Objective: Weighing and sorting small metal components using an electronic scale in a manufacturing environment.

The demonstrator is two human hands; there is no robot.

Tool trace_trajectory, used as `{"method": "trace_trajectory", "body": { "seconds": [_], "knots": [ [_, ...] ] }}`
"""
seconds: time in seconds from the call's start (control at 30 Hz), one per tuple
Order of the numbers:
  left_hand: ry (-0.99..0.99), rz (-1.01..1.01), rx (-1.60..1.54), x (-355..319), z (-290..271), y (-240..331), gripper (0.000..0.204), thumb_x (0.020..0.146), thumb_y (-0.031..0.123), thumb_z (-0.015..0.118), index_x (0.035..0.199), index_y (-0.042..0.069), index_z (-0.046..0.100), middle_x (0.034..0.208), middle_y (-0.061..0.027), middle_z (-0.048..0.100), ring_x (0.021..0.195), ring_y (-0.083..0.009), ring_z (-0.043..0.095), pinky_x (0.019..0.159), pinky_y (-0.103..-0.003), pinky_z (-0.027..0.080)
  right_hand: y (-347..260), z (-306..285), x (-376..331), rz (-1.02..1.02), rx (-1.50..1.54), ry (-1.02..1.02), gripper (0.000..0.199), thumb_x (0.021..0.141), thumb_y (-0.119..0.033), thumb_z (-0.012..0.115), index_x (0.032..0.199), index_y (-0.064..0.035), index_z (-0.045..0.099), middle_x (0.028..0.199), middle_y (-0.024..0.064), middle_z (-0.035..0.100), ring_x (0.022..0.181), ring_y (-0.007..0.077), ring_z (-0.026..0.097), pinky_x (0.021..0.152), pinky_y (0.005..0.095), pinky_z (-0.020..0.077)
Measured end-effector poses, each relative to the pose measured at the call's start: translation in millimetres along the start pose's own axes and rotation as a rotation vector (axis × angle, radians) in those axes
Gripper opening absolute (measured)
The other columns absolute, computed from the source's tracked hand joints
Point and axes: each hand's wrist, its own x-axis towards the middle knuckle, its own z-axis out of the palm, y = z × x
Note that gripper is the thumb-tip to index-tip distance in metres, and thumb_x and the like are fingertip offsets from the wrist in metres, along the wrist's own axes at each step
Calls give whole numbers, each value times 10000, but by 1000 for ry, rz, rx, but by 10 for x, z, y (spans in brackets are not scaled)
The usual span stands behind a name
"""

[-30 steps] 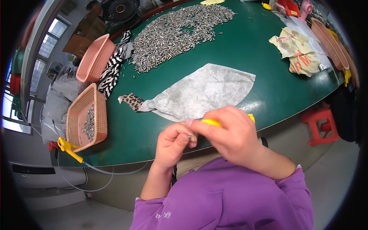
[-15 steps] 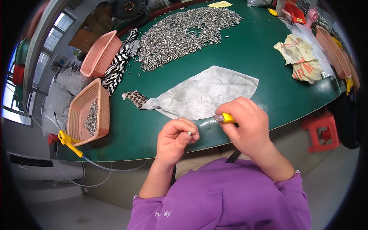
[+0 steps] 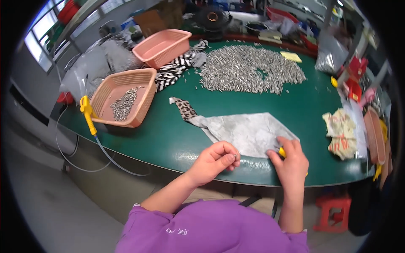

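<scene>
A small silvery metal piece (image 3: 235,156) is pinched between the thumb and fingers of my left hand (image 3: 215,163), near the front edge of the table. My right hand (image 3: 292,165) is closed around a yellow utility knife (image 3: 282,152), most of which my fingers hide. Both hands are at the near side of a grey-white cloth (image 3: 249,130) that lies spread on the green tabletop. A leopard-print strip (image 3: 184,109) extends from the cloth's left end. Beyond it lies a wide heap of small silvery metal pieces (image 3: 240,69).
Two pink baskets stand at left: the nearer basket (image 3: 145,99) holds some metal pieces, the farther basket (image 3: 162,44) sits by a zebra-print cloth (image 3: 171,71). A yellow air gun (image 3: 87,114) trails a hose. A crumpled cream bag (image 3: 341,133) lies right; a red stool (image 3: 333,213) stands below.
My view has swung, so the table's contents sit farther right and mostly lower. My right hand has turned more upright, and the knife is now more covered by my fingers. Both hands keep their hold.
</scene>
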Motion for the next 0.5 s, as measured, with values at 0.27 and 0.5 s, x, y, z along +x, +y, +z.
{"method": "trace_trajectory", "body": {
  "seconds": [0.27, 0.5],
  "knots": [
    [574, 571, 1119, -51, -542, 832, 140, 803, 134, 616, 746, 18, 562, 716, -83, 564, 674, -197, 554, 626, -299, 443, -7, 4, -76, -55, -11, -6, 267, 670, -122, 707, 922, -105, 622, 832, 74, 541, 709, 262, 577, 609, 355, 465],
    [1210, 508, 1622, -414, -1722, 1340, 438, 710, 98, 662, 1104, 9, 491, 1081, -171, 530, 1031, -325, 494, 905, -383, 386, 15, 16, -50, -51, -17, -9, 261, 662, -80, 691, 912, -101, 618, 840, 69, 546, 707, 265, 575, 607, 351, 460]
  ]
}}
